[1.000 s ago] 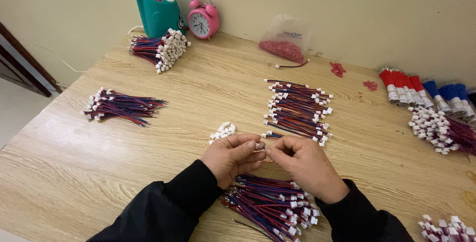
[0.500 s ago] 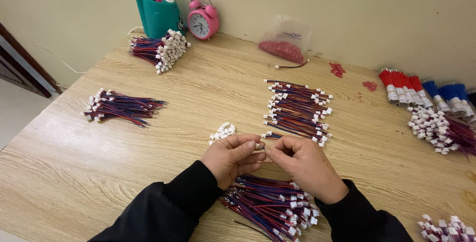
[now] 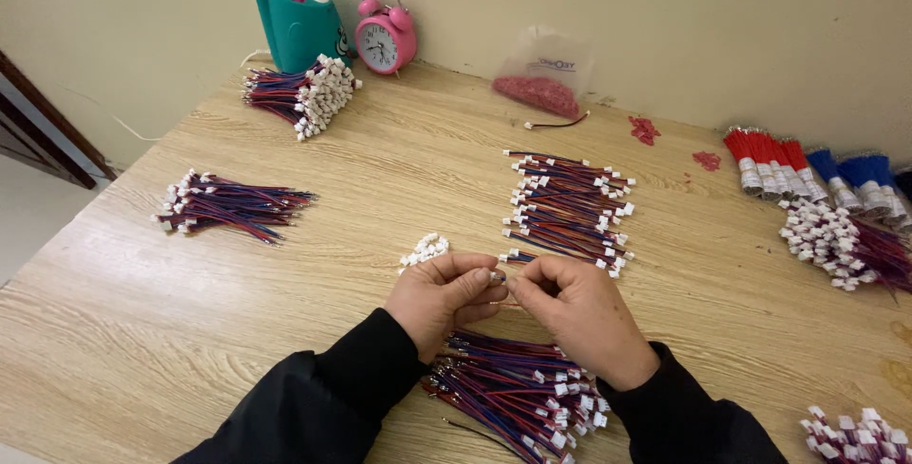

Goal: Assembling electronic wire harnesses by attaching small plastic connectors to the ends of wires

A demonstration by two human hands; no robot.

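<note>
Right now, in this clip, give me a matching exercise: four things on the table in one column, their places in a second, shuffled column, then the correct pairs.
Things:
1. pink alarm clock
2. small heap of white connectors
3. clear bag of red bits
4. bundle of red and blue wires

Places:
A. just beyond the left hand
B. at the wall, right of the clock
C. beside the teal pen holder
D. under the wrists, near the table edge

Pairs: 1-C, 2-A, 3-B, 4-D
</note>
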